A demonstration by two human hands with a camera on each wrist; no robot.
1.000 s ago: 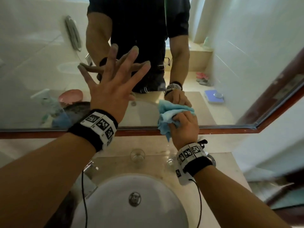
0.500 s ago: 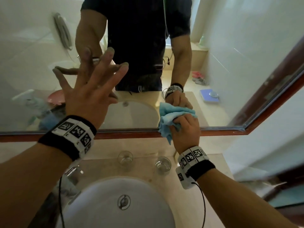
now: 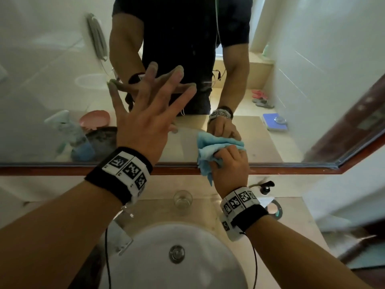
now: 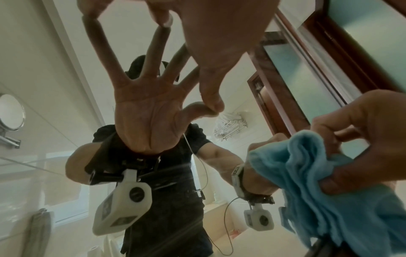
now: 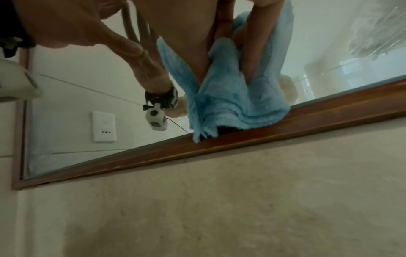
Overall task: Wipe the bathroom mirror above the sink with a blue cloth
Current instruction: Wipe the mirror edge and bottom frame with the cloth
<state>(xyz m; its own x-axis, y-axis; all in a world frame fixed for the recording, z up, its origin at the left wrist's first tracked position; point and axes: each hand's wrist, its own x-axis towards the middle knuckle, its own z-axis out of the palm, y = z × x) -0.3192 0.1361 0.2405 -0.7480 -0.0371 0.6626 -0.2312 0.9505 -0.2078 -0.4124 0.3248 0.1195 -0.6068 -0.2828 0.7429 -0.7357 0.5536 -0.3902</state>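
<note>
The wood-framed mirror (image 3: 41, 59) fills the wall above the white sink (image 3: 198, 247). My right hand (image 3: 231, 163) grips a bunched blue cloth (image 3: 210, 151) and holds it against the glass just above the bottom frame; the cloth's tail hangs over the wooden rail (image 5: 285, 127). The blue cloth (image 5: 230, 97) is wrapped round my fingers in the right wrist view. My left hand (image 3: 145, 113) is spread flat with straight fingers, its fingertips touching the glass to the left of the cloth. The left wrist view shows the cloth (image 4: 318, 182) in the right hand.
A clear glass (image 3: 183, 200) stands on the beige counter behind the sink, and a black pump dispenser (image 3: 266, 187) and a round lid (image 3: 275, 209) sit to the right. A chrome tap (image 3: 123, 230) is left of the basin. The mirror reflects a spray bottle and a pink bowl.
The head view has swung, so hands and sink sit differently in frame. My left hand stays spread on the glass and my right hand keeps the cloth low on the mirror, near its bottom frame.
</note>
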